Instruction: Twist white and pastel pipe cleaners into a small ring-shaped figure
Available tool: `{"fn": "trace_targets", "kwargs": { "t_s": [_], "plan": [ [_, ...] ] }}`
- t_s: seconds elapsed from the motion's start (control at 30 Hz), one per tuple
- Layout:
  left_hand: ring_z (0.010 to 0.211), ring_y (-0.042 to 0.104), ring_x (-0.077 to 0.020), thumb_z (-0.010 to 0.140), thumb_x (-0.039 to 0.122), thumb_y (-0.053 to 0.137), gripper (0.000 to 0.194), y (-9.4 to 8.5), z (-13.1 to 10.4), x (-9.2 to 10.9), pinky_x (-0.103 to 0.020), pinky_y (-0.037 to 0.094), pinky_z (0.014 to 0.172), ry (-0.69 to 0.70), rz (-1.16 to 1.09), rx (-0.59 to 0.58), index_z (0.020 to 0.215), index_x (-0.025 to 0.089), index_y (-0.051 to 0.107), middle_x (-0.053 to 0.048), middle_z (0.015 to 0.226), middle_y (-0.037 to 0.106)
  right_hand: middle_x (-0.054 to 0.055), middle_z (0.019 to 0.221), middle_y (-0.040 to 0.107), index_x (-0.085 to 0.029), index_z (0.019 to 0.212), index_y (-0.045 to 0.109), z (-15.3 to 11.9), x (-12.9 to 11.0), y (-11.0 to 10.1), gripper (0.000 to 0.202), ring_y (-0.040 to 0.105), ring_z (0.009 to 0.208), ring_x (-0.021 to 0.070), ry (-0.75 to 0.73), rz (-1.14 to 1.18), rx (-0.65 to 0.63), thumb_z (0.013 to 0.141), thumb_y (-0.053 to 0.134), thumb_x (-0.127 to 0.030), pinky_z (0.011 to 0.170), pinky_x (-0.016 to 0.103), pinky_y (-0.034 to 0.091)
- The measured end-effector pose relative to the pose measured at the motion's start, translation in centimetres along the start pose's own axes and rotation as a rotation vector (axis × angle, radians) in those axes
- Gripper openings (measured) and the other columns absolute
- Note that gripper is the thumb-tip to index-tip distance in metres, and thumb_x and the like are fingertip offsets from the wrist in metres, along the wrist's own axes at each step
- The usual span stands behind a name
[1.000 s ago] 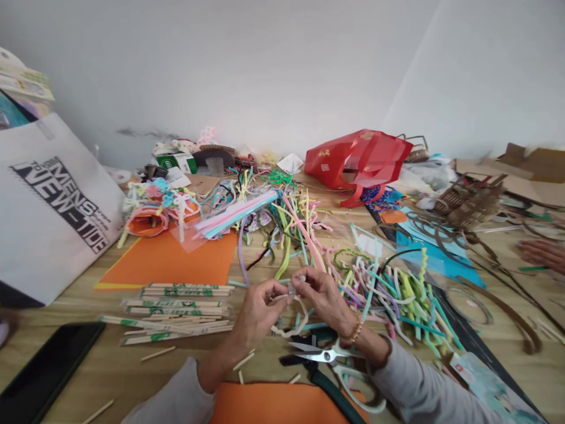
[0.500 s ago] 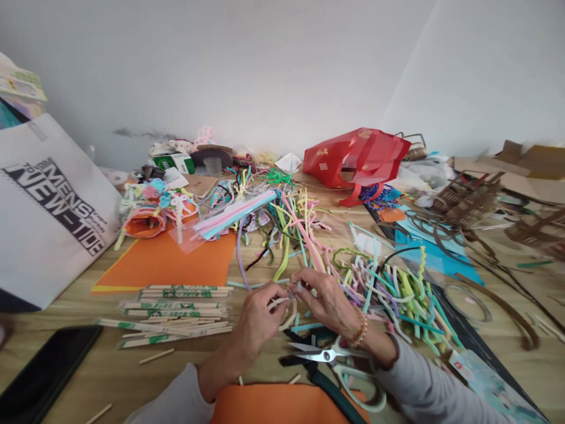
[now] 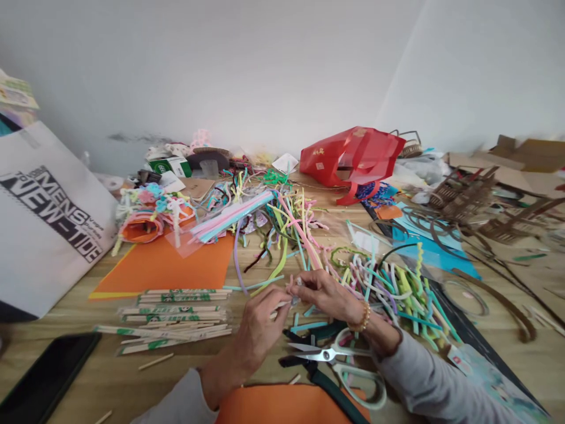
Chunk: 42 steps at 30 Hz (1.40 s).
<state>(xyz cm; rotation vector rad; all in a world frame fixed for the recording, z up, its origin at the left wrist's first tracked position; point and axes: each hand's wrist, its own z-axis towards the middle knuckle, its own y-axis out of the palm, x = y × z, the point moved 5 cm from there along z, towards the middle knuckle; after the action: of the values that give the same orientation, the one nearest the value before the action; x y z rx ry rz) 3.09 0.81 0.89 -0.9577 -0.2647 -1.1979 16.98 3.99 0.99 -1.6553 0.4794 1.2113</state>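
My left hand point(image 3: 260, 324) and my right hand point(image 3: 329, 297) meet over the middle of the table, fingertips close together. Between them is a pale grey-white pipe cleaner point(image 3: 279, 305), pinched at both sides; its ends are mostly hidden by the fingers. A beaded bracelet circles my right wrist. Just below the hands lie white-handled scissors point(image 3: 326, 354), partly opened, across dark-handled pliers or cutters point(image 3: 329, 388). Cut lengths of coloured pipe cleaner point(image 3: 392, 282) are heaped to the right of my right hand.
Wrapped chopsticks point(image 3: 176, 312) and a phone point(image 3: 48, 377) lie at left, near orange sheets point(image 3: 176, 265). A white bag point(image 3: 53, 218) stands at the left edge. Behind are more pipe cleaners point(image 3: 282, 235) and a red bag point(image 3: 353, 156); brown woven pieces point(image 3: 468, 194) sit at right.
Both hands stay together on the pipe cleaner, with the fingers shifted slightly. A pale loop that hung below the fingertips no longer shows. The camera view has moved slightly.
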Motion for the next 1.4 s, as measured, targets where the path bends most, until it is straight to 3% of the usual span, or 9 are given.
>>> {"fn": "trace_targets", "kwargs": {
  "t_s": [0.27, 0.43, 0.53, 0.63, 0.77, 0.87, 1.0, 1.23, 1.4],
  "plan": [
    [0.078, 0.063, -0.0161, 0.083, 0.006, 0.052, 0.016, 0.0, 0.0, -0.1, -0.027, 0.048, 0.073, -0.041, 0.022, -0.082, 0.076, 0.017, 0.06, -0.004, 0.079, 0.066, 0.0, 0.065, 0.056, -0.016, 0.081, 0.065, -0.5, -1.5, -0.6, 0.03, 0.046, 0.062, 0.0125, -0.087, -0.191, 0.123, 0.092, 0.05, -0.039, 0.06, 0.024, 0.036],
    [0.077, 0.063, -0.016, 0.081, 0.007, 0.052, 0.015, 0.1, 0.3, 0.2, -0.026, 0.048, 0.074, -0.098, -0.024, -0.105, 0.073, 0.017, 0.06, -0.004, 0.078, 0.067, 0.001, 0.066, 0.056, -0.015, 0.08, 0.065, -0.6, -1.5, -0.6, 0.026, 0.045, 0.063, 0.0121, -0.097, -0.222, 0.069, 0.09, 0.053, -0.036, 0.06, 0.023, 0.036],
    [0.072, 0.063, -0.0162, 0.078, 0.007, 0.053, 0.015, 0.2, 0.4, 0.0, -0.026, 0.048, 0.071, -0.186, -0.06, -0.104, 0.069, 0.016, 0.061, -0.004, 0.073, 0.066, -0.001, 0.063, 0.053, -0.014, 0.077, 0.064, -0.2, -0.5, -0.3, 0.03, 0.042, 0.059, 0.0104, -0.056, -0.074, -0.016, 0.089, 0.053, -0.039, 0.056, 0.023, 0.034],
    [0.068, 0.062, -0.0165, 0.075, 0.011, 0.055, 0.012, 0.2, 0.4, -0.7, -0.026, 0.048, 0.066, -0.348, -0.158, -0.084, 0.066, 0.016, 0.062, -0.003, 0.069, 0.066, -0.003, 0.058, 0.052, -0.014, 0.073, 0.062, 0.2, 0.7, 0.3, 0.035, 0.044, 0.053, 0.0091, 0.026, 0.217, -0.088, 0.086, 0.057, -0.046, 0.052, 0.022, 0.035],
    [0.064, 0.062, -0.0155, 0.071, 0.018, 0.061, 0.006, 0.2, 0.4, -1.7, -0.024, 0.048, 0.061, -0.592, -0.409, -0.026, 0.066, 0.016, 0.064, -0.002, 0.066, 0.067, -0.002, 0.058, 0.057, -0.014, 0.072, 0.062, 0.6, 2.0, 0.9, 0.037, 0.05, 0.05, 0.0089, 0.151, 0.529, -0.056, 0.077, 0.066, -0.05, 0.05, 0.021, 0.039],
    [0.06, 0.062, -0.015, 0.066, 0.023, 0.068, 0.007, 0.3, 0.4, -2.1, -0.023, 0.048, 0.058, -0.721, -0.589, 0.0, 0.067, 0.016, 0.065, -0.001, 0.062, 0.068, -0.005, 0.05, 0.05, -0.013, 0.07, 0.062, 0.6, 2.1, 1.1, 0.035, 0.039, 0.042, 0.0046, 0.186, 0.707, -0.025, 0.076, 0.07, -0.047, 0.042, 0.017, 0.029],
    [0.056, 0.06, -0.0132, 0.065, 0.024, 0.071, 0.01, 0.3, 0.5, -2.2, -0.022, 0.048, 0.058, -0.777, -0.675, 0.025, 0.067, 0.015, 0.067, -0.001, 0.06, 0.069, -0.008, 0.047, 0.041, -0.012, 0.069, 0.063, 0.5, 1.6, 1.1, 0.031, 0.026, 0.04, 0.0027, 0.182, 0.824, -0.037, 0.073, 0.074, -0.041, 0.037, 0.017, 0.015],
    [0.057, 0.061, -0.0123, 0.064, 0.021, 0.074, 0.01, 0.1, 0.2, -2.2, -0.021, 0.047, 0.058, -0.785, -0.682, 0.03, 0.069, 0.015, 0.069, 0.0, 0.061, 0.068, -0.007, 0.048, 0.044, -0.013, 0.075, 0.065, 0.5, 0.7, 0.4, 0.031, 0.028, 0.041, 0.0036, 0.128, 0.724, 0.075, 0.069, 0.077, -0.041, 0.038, 0.018, 0.017],
    [0.063, 0.063, -0.0141, 0.066, 0.023, 0.074, 0.011, 0.3, 0.2, -2.0, -0.023, 0.049, 0.063, -0.762, -0.697, 0.013, 0.072, 0.015, 0.07, -0.001, 0.066, 0.07, -0.003, 0.057, 0.054, -0.014, 0.077, 0.066, 0.2, -0.6, -0.3, 0.034, 0.042, 0.05, 0.0081, 0.043, 0.421, 0.142, 0.073, 0.071, -0.047, 0.047, 0.021, 0.032]
  ]
}}
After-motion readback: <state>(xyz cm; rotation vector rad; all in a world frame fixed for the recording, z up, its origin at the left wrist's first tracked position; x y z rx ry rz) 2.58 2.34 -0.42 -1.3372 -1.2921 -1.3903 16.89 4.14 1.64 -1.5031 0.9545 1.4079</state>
